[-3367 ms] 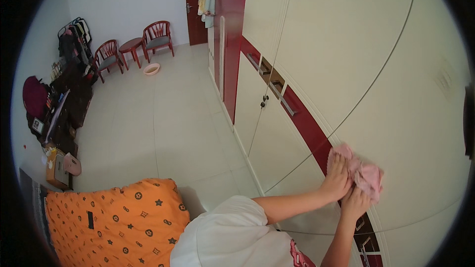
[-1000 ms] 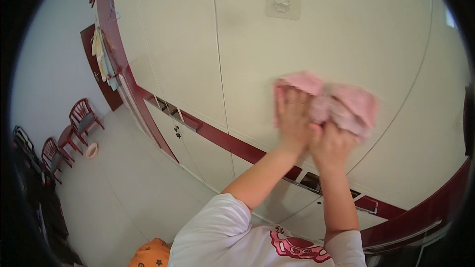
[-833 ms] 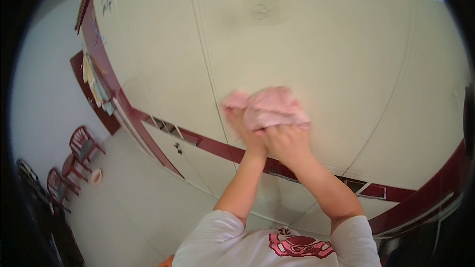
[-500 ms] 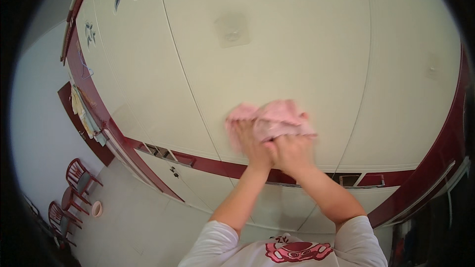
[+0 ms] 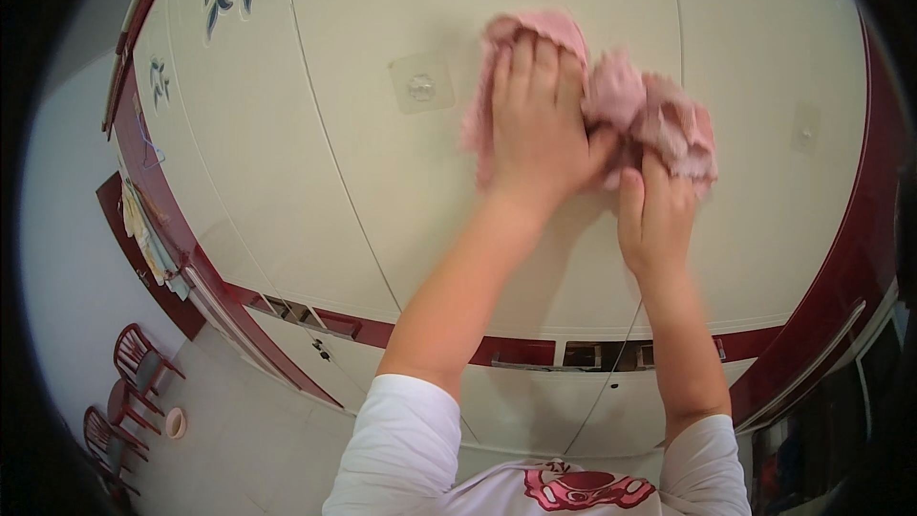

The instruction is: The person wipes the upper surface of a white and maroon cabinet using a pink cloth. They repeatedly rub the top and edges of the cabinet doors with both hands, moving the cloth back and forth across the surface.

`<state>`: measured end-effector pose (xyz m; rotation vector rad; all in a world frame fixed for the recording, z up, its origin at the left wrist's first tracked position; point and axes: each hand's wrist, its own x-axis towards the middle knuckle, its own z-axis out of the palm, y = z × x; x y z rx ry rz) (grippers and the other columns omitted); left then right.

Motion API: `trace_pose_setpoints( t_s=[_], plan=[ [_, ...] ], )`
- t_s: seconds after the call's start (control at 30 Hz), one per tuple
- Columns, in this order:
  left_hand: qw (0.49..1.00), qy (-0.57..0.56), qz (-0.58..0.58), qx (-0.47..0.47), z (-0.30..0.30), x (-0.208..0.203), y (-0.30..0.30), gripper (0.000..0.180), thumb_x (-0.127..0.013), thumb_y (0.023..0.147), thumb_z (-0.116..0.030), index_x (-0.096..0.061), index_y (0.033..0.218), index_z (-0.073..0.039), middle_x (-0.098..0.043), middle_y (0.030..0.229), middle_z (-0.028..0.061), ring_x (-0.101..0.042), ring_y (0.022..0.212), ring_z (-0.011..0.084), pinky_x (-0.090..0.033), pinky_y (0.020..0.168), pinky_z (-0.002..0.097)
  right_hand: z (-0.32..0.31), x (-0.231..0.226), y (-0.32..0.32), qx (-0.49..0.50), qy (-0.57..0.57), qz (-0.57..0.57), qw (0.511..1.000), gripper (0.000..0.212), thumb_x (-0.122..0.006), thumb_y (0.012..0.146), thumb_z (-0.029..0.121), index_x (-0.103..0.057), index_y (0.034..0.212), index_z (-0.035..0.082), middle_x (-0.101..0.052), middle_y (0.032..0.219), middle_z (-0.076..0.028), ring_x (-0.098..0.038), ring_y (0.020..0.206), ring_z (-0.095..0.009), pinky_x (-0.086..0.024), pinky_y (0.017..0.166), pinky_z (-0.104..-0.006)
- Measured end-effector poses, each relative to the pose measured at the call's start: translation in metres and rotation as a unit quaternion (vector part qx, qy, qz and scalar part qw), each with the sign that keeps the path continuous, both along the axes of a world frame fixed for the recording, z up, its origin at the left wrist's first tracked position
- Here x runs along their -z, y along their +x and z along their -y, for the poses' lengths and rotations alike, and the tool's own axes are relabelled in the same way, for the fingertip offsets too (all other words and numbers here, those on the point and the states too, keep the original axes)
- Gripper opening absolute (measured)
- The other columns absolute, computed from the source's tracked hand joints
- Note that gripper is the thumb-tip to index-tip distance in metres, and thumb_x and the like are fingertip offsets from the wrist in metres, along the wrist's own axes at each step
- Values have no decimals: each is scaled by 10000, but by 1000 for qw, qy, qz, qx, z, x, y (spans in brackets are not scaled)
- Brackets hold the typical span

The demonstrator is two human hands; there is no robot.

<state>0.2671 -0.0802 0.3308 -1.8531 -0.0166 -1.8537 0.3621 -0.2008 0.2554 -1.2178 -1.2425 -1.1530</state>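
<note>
A pink cloth (image 5: 611, 86), crumpled on its right side, lies against the cream cabinet door (image 5: 535, 277). My left hand (image 5: 540, 119) holds the cloth's left part to the door, fingers long on it and reaching its folded upper edge. The left thumb goes toward the bunched middle. Lower and to the right, my right hand (image 5: 659, 215) grips the bunched part. Most of its fingertips are hidden in the folds, while the thumb points up outside them. Both arms are raised and stretched forward.
Left of the cloth, a clear square adhesive hook (image 5: 421, 84) is stuck on the door; another (image 5: 805, 126) is at the right. A dark red band with recessed handles (image 5: 521, 352) crosses below. Red chairs (image 5: 143, 360) and a small pink bin (image 5: 176, 423) stand on the floor at left.
Both hands have gone up and to the right over the door with the cloth. They were close together and are now farther apart, with the cloth spread between them. My view has shifted right.
</note>
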Motion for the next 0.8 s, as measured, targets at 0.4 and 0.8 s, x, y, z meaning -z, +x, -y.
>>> trace_pose_setpoints(
  t_s=[0.4, 0.8],
  plan=[
    [997, -47, 5, -54, 11, -10, -18, 702, -711, 781, -296, -439, 1326, 54, -463, 1365, 288, -432, 1284, 473, -321, 1083, 595, 4, 11, -10, -27, -45, -19, 998, 452, -543, 987, 273, -570, 1251, -93, -656, 1099, -227, -605, 928, -419, -460, 817, -472],
    [997, -41, -10, -58, 12, 3, -23, 511, -647, 839, -223, -517, 1230, 79, -514, 1299, 273, -456, 1259, 460, -322, 1069, 603, 10, 23, -10, -51, -77, -28, 995, 397, -580, 958, 248, -592, 1200, -65, -651, 1051, -222, -591, 920, -425, -455, 817, -472]
  ],
)
